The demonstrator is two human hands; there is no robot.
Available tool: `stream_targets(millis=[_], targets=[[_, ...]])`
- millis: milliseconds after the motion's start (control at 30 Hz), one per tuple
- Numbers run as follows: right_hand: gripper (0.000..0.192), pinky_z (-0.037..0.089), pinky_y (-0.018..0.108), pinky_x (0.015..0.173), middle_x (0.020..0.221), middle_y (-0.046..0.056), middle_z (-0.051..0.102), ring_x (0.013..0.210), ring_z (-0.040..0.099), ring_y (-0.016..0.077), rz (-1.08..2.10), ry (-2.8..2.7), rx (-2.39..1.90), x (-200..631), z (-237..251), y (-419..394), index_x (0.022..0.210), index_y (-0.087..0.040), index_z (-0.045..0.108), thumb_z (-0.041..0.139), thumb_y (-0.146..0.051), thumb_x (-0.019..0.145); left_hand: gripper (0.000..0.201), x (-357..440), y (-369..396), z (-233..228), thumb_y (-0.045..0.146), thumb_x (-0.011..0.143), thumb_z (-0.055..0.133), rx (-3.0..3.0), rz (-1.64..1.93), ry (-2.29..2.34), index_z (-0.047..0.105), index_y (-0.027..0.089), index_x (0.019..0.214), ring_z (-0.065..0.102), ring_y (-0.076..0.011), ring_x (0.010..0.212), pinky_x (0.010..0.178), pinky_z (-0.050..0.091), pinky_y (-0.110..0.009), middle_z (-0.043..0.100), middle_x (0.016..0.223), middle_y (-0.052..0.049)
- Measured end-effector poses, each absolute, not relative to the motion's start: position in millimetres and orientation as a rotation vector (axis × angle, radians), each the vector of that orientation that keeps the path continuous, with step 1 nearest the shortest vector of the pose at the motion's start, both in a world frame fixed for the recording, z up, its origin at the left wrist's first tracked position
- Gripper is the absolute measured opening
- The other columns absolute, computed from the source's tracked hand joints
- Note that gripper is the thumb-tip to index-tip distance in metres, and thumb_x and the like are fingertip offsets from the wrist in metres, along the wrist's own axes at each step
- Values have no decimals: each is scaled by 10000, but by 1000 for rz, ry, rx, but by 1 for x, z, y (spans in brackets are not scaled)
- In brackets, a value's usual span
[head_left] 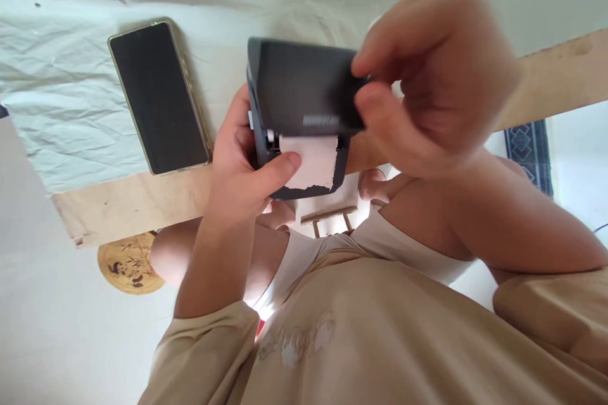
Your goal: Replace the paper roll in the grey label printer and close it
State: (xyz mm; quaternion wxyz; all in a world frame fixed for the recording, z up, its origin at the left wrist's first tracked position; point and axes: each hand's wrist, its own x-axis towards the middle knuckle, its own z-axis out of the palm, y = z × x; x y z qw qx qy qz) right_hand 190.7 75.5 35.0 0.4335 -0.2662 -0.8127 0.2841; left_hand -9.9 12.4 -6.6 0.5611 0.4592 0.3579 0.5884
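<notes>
A small dark grey printer is held up over the near edge of the table. A strip of white paper with a torn lower edge hangs from its slot. My left hand grips the printer's left side, thumb lying against the paper. My right hand, slightly blurred, pinches the printer's lid at its right end between thumb and fingers.
A black smartphone lies screen-up on the white creased cloth, left of the printer. The bare wooden table edge runs below it. Under the table are my knees, a round wooden disc and a patterned rug.
</notes>
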Motion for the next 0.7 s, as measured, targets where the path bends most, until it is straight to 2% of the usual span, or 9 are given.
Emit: stream_targets(millis=[100, 200, 333, 400, 467, 533, 567, 633, 700], targets=[[159, 584, 259, 879, 1001, 42, 569, 961, 595, 64, 446, -2164, -623, 186, 36, 75, 979, -143, 617, 527, -215, 869, 494, -10, 10, -6, 227, 709, 805, 1054, 1382, 827, 624, 206, 1169, 682, -71, 857, 719, 602, -206, 689, 988, 24], [260, 595, 267, 1000, 1124, 67, 559, 1088, 596, 79, 529, -2191, -679, 185, 34, 73, 1084, -123, 603, 522, -279, 892, 549, -9, 8, -3, 262, 712, 811, 1037, 1388, 819, 607, 216, 1220, 677, -77, 860, 712, 611, -221, 689, 1012, 17], [405, 504, 206, 1155, 1280, -21, 556, 1305, 540, 77, 613, -2194, -634, 182, 32, 69, 1227, -142, 510, 520, -381, 901, 654, -5, 6, 4, 405, 710, 808, 975, 1380, 894, 563, 199, 1281, 674, -132, 889, 674, 597, -250, 668, 1031, -30], [432, 507, 190, 1135, 1283, -49, 568, 1359, 511, 91, 680, -2163, -640, 180, 33, 66, 1237, -152, 489, 532, -407, 890, 651, -3, 6, 8, 406, 723, 790, 922, 1347, 948, 545, 188, 1286, 683, -168, 866, 622, 578, -266, 664, 1017, -58], [463, 566, 159, 998, 1315, -2, 563, 1377, 499, 110, 852, -2105, -716, 179, 35, 63, 1251, -142, 478, 556, -410, 882, 622, -2, 7, 10, 382, 737, 770, 887, 1334, 946, 539, 196, 1284, 682, -180, 815, 558, 553, -270, 659, 999, -68], [500, 583, 133, 823, 1355, 49, 539, 1350, 512, 112, 1014, -2045, -787, 177, 36, 60, 1275, -142, 458, 584, -400, 866, 575, -2, 7, 10, 370, 747, 753, 878, 1341, 908, 559, 220, 1268, 652, -150, 727, 489, 510, -250, 645, 966, -53], [514, 582, 136, 790, 1370, 59, 524, 1331, 520, 108, 1065, -2023, -806, 177, 36, 59, 1286, -148, 446, 594, -391, 857, 548, -2, 8, 9, 362, 747, 749, 875, 1347, 898, 577, 235, 1252, 633, -134, 691, 470, 493, -242, 639, 953, -43], [536, 593, 170, 872, 1393, 57, 494, 1331, 514, 108, 1095, -2008, -797, 177, 33, 58, 1307, -160, 416, 590, -392, 855, 513, -2, 9, 8, 357, 733, 751, 873, 1363, 890, 611, 265, 1218, 609, -122, 653, 453, 475, -241, 632, 935, -31], [569, 582, 214, 996, 1438, 62, 444, 1354, 492, 112, 1035, -2073, -799, 178, 30, 59, 1356, -172, 350, 526, -444, 888, 510, -2, 9, 7, 368, 708, 761, 884, 1372, 885, 626, 291, 1194, 629, -152, 669, 453, 475, -262, 630, 927, -33]])
